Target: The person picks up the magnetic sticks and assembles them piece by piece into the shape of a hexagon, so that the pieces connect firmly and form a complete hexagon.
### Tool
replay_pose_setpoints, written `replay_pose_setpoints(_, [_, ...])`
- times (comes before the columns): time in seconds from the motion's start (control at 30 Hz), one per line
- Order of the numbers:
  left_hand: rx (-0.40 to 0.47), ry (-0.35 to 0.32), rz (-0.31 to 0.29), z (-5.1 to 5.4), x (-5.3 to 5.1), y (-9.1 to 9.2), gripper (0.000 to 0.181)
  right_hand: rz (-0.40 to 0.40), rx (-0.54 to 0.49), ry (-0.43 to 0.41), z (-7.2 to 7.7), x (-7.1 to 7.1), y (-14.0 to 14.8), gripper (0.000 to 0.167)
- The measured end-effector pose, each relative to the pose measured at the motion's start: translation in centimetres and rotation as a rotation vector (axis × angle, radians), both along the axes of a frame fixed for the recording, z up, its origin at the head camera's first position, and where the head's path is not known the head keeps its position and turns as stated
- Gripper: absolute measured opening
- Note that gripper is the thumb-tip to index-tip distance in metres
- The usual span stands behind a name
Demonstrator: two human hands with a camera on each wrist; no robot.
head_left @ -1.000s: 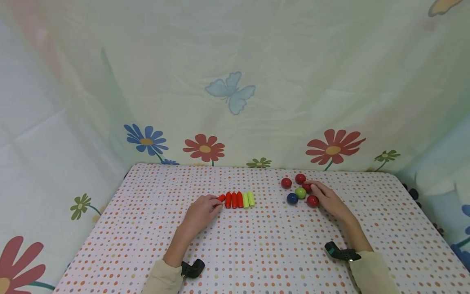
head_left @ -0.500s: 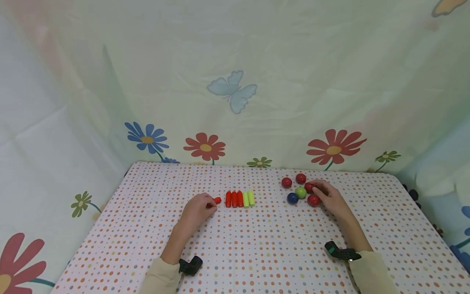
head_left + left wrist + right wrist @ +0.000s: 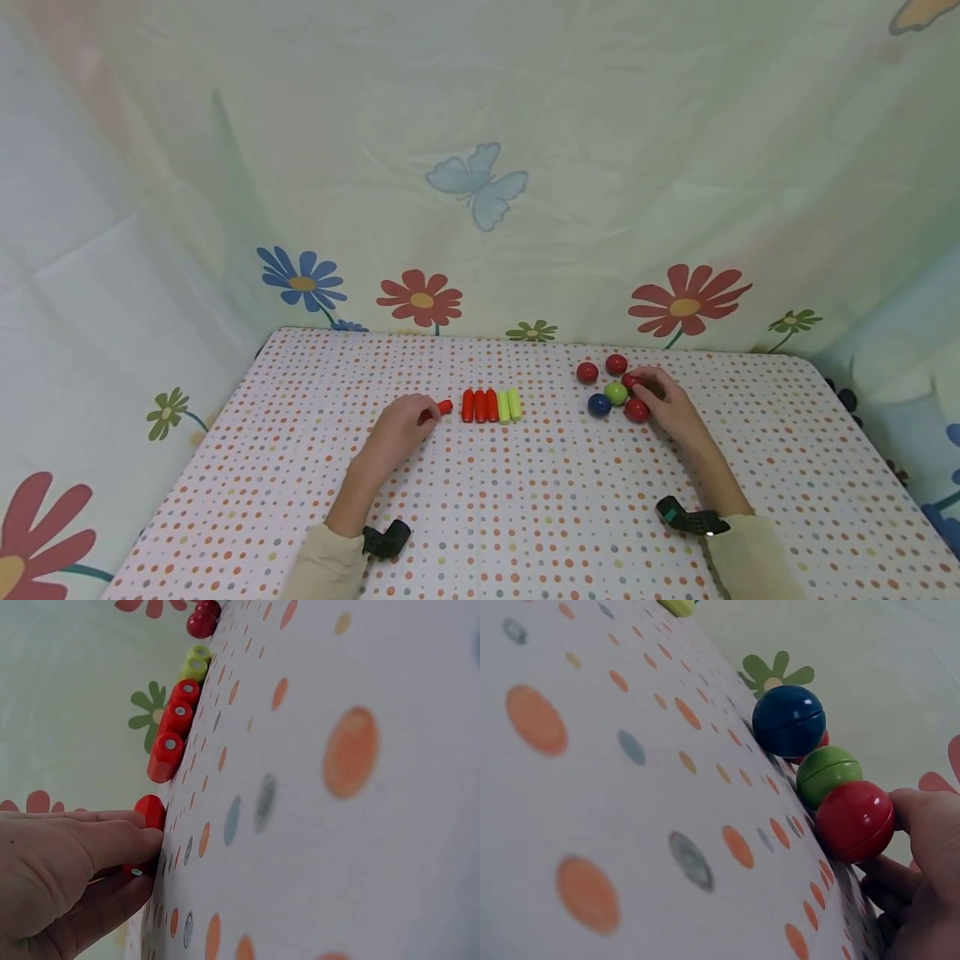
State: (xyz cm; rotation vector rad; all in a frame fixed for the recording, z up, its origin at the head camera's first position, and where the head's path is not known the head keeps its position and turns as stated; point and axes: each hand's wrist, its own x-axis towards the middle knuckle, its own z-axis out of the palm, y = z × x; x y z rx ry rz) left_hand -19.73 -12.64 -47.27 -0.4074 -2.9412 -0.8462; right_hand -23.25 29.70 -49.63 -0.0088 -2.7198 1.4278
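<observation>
Moved off row (image 3: 492, 406) — red cylinder (image 3: 446, 407), fingertip-pinched by my left hand (image 3: 401, 426); right hand (image 3: 670, 407) pinching red ball (image 3: 627, 381) — dotted tablecloth (image 3: 525, 508), floral backdrop (image 3: 585, 208).

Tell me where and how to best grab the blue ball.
I'd pinch the blue ball at its widest part, thumb and fingers on opposite sides, coming from the front left. It's round with no handle; the green ball sits close behind it to the right, while no ball lies to its front left.
</observation>
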Motion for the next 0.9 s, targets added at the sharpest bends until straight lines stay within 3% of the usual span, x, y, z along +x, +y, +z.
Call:
replay_pose_setpoints(0.23, [0.090, -0.023, 0.054, -0.5, -0.3, -0.1, 0.016, -0.057, -0.016, -0.019, -0.2, -0.4, -0.2, 0.039])
replay_pose_setpoints(0.33, [0.196, -0.039, 0.097, -1.0, -0.6, -0.2, 0.026, -0.062, -0.031, -0.048, -0.2, -0.4, -0.1, 0.045])
replay_pose_setpoints(0.47, [0.410, -0.102, 0.153, -2.0, -1.4, -0.9, 0.026, -0.092, -0.111, -0.077, -0.1, 0.0, 0.2, 0.059])
replay_pose_setpoints(0.63, [0.641, -0.218, 0.221, -2.3, -2.0, -1.9, 0.031, -0.222, -0.326, -0.024, 0.1, 0.3, 0.9, 0.065])
replay_pose_setpoints(0.77, [0.740, -0.249, 0.233, -2.2, -2.0, -2.3, 0.038, -0.399, -0.609, 0.120, -0.4, 0.4, 1.5, 0.057])
replay_pose_setpoints(0.9, [0.777, -0.259, 0.257, -2.4, -1.9, -2.5, 0.039, -0.578, -0.839, 0.284, -0.6, 1.1, 1.6, 0.048])
